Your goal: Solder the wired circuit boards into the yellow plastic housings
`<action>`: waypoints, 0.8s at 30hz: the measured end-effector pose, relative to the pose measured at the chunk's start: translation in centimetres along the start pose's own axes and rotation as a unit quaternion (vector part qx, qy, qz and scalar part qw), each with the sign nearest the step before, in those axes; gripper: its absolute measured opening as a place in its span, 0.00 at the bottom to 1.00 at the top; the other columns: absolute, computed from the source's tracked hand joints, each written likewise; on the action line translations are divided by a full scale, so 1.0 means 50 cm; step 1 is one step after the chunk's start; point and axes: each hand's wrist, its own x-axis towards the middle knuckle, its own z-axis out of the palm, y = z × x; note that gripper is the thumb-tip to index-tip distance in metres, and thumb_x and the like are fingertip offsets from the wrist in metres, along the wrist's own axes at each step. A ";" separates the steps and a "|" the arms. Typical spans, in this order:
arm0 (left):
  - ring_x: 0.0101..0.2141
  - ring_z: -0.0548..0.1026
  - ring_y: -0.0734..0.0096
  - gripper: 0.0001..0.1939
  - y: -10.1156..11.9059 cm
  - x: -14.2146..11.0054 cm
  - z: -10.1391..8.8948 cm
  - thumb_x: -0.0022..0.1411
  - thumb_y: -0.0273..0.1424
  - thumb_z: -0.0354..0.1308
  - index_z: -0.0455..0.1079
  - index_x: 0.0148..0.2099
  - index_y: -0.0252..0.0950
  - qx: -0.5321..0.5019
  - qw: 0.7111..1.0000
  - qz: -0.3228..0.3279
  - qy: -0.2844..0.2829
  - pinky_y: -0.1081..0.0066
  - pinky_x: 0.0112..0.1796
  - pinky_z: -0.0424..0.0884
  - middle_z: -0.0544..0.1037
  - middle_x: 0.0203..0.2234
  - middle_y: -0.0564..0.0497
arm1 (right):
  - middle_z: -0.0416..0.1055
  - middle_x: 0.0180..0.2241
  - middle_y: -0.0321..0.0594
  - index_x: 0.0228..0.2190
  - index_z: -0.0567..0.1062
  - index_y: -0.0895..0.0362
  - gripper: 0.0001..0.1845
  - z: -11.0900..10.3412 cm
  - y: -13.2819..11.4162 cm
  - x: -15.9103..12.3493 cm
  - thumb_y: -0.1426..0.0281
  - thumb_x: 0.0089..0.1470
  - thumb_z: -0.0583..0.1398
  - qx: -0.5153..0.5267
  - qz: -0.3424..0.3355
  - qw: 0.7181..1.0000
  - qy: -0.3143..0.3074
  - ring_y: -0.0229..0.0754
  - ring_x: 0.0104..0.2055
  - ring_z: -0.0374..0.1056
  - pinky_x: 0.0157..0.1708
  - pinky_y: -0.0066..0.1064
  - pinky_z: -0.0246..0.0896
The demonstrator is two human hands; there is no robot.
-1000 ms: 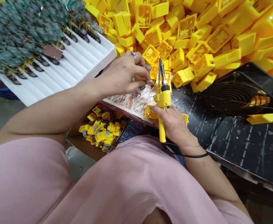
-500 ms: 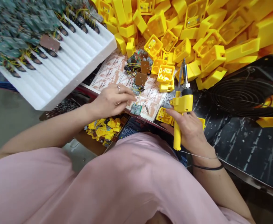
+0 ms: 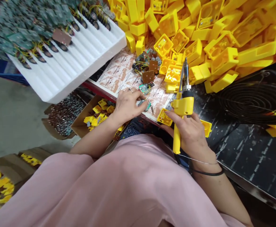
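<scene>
My left hand is closed over a small green circuit board at the table's front edge, its thumb and fingers at the board's sides and covering part of it. My right hand grips a yellow soldering gun with a solder feed. The gun's metal tip points up and away from me, and solder wire trails from the handle's lower end. Beside and behind the right hand lie a yellow plastic casing and another yellow casing. Wired boards with brown plates lie beyond my left hand.
Yellow casings pile up across the back. A white foam tray of wired green boards stands at the left. A black fan sits at the right on the dark tabletop. Below the left edge are cardboard boxes of parts.
My left hand has moved right and closed over the green board, which was uncovered before. The right hand keeps the soldering gun in nearly the same place. The view has shifted slightly.
</scene>
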 end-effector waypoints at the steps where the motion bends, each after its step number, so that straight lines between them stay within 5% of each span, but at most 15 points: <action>1: 0.40 0.81 0.57 0.13 0.003 0.002 0.003 0.65 0.41 0.60 0.81 0.40 0.39 -0.002 1.000 -0.001 0.003 0.58 0.48 0.70 0.85 0.36 0.47 | 0.76 0.35 0.34 0.67 0.63 0.47 0.28 0.002 -0.002 0.001 0.67 0.70 0.61 0.000 0.002 1.000 -0.002 0.42 0.33 0.72 0.48 0.39 0.68; 7: 0.41 0.81 0.55 0.08 0.012 0.021 0.002 0.61 0.36 0.60 0.79 0.36 0.39 -0.009 1.000 -0.012 -0.022 0.56 0.49 0.71 0.84 0.34 0.47 | 0.79 0.38 0.38 0.65 0.63 0.51 0.26 0.011 -0.024 0.023 0.66 0.70 0.62 -0.019 -0.006 0.999 0.029 0.42 0.37 0.75 0.48 0.37 0.67; 12: 0.35 0.79 0.64 0.08 -0.014 0.002 -0.058 0.57 0.35 0.56 0.74 0.31 0.40 -0.141 0.989 0.021 -0.029 0.63 0.43 0.74 0.82 0.31 0.50 | 0.78 0.36 0.37 0.61 0.65 0.52 0.26 0.011 -0.028 0.027 0.59 0.68 0.64 -0.017 0.008 1.000 0.010 0.44 0.37 0.75 0.51 0.41 0.67; 17: 0.24 0.73 0.72 0.08 -0.058 -0.018 -0.089 0.52 0.38 0.60 0.70 0.31 0.40 -0.278 0.956 -0.076 -0.053 0.72 0.26 0.70 0.77 0.23 0.53 | 0.78 0.36 0.36 0.61 0.65 0.51 0.24 0.010 -0.026 0.026 0.64 0.68 0.63 0.007 0.011 1.000 0.016 0.42 0.35 0.73 0.49 0.38 0.66; 20: 0.26 0.76 0.72 0.12 -0.077 -0.021 -0.078 0.52 0.39 0.63 0.71 0.36 0.39 -0.320 0.942 -0.098 -0.032 0.73 0.26 0.71 0.79 0.26 0.52 | 0.75 0.31 0.34 0.59 0.67 0.52 0.20 0.008 -0.027 0.031 0.64 0.70 0.62 -0.016 0.009 0.999 0.028 0.41 0.31 0.71 0.47 0.37 0.67; 24: 0.32 0.82 0.69 0.17 -0.079 -0.034 -0.073 0.59 0.38 0.63 0.74 0.50 0.38 -0.291 0.956 -0.041 0.007 0.73 0.32 0.75 0.84 0.34 0.50 | 0.78 0.34 0.36 0.60 0.68 0.53 0.23 0.002 -0.026 0.040 0.61 0.68 0.65 -0.013 0.003 0.999 0.034 0.43 0.35 0.76 0.49 0.38 0.70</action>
